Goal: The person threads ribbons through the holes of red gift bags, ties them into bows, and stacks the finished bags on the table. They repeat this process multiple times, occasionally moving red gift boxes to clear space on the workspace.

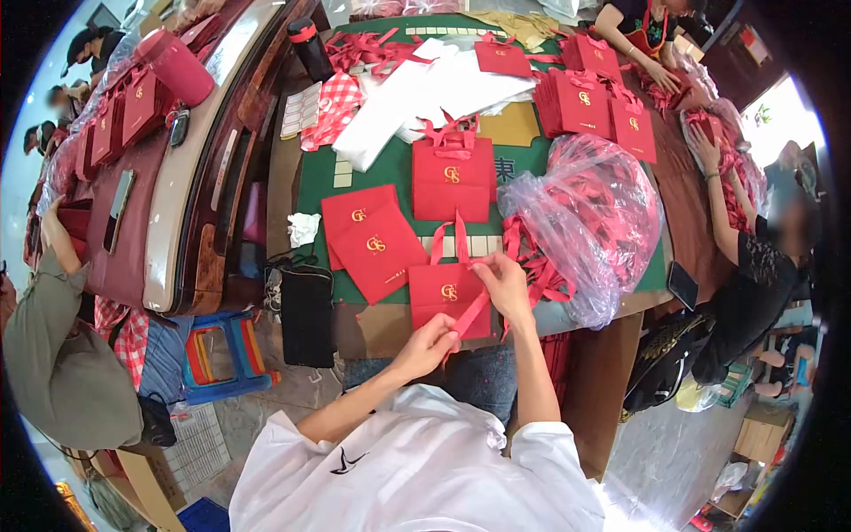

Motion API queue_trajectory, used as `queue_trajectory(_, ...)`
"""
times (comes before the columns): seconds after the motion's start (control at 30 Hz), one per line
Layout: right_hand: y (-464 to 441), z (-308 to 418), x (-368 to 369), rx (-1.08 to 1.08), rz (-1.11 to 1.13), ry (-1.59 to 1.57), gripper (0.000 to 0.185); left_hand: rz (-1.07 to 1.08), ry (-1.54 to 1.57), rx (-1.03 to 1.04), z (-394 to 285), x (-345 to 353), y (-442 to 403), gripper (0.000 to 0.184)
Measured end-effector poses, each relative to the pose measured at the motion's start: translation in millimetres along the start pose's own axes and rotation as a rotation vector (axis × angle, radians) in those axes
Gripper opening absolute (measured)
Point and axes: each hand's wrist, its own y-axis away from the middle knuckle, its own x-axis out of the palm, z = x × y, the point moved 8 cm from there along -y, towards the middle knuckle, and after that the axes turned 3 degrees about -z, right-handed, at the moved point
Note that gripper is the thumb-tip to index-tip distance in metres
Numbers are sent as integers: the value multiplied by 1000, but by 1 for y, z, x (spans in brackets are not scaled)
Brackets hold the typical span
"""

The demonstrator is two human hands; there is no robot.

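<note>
A red paper gift bag [434, 297] with a gold emblem lies before me at the table's near edge, one ribbon handle standing up from its top. Over it a red ribbon [474, 312] stretches slantwise between my hands. My left hand [427, 346] pinches its lower end by the bag's bottom edge. Higher up, at the bag's right side, my right hand [503, 285] has closed fingers on the other end. Flat red bags [379, 253] overlap to the left. Behind stands a stack of handled red bags [452, 182]. A clear plastic sack [598, 217] full of red ribbons sits right of my right hand.
White plastic sheets [425, 89], a black bottle [310, 51] and a crumpled tissue [303, 229] lie farther back and left. More red bags [581, 102] stand at the back right. Co-workers' hands [706, 151] handle red items on the right. A phone [683, 285] rests at the right edge.
</note>
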Motion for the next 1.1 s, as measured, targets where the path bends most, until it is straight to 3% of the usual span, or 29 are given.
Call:
queue_trajectory(0.03, 1, -4, -2, -21, 2, 43, 20, -27, -104, 106, -6, -8, 3, 13)
queue_trajectory(0.17, 5, -19, -8, 41, 64, 75, 22, 35, -390, 21, -19, -33, 15, 11)
queue_trajectory(0.3, 17, -12, -13, 44, 31, 202, 20, -84, -291, -86, -41, -47, 8, 14)
queue_trajectory(0.33, 20, -4, -13, 43, 33, 202, 20, -133, -309, -10, -44, -53, 3, 15)
queue_trajectory(0.4, 32, 48, -29, -311, -248, 353, 19, -164, -383, 43, -48, -58, -6, 15)
queue_trajectory(0.43, 36, 60, -29, -313, -247, 353, 19, -192, -457, 96, -53, -61, -11, 15)
queue_trajectory(0.53, 47, 83, 10, -395, 187, 21, 22, -193, -300, 43, -59, -59, -21, 15)
queue_trajectory(0.57, 51, 80, 23, -322, 304, -83, 21, -193, -214, -6, -58, -59, -23, 15)
queue_trajectory(0.77, 51, 60, 40, -239, 367, -168, 18, -177, -1, -10, -41, -73, -30, 18)
queue_trajectory(1.0, 52, 52, 43, -240, 302, -73, 18, -128, 1, -29, -41, -69, -32, 10)
queue_trajectory(1.1, 52, 52, 42, -264, 262, -36, 15, -51, 75, 66, -40, -67, -31, 7)
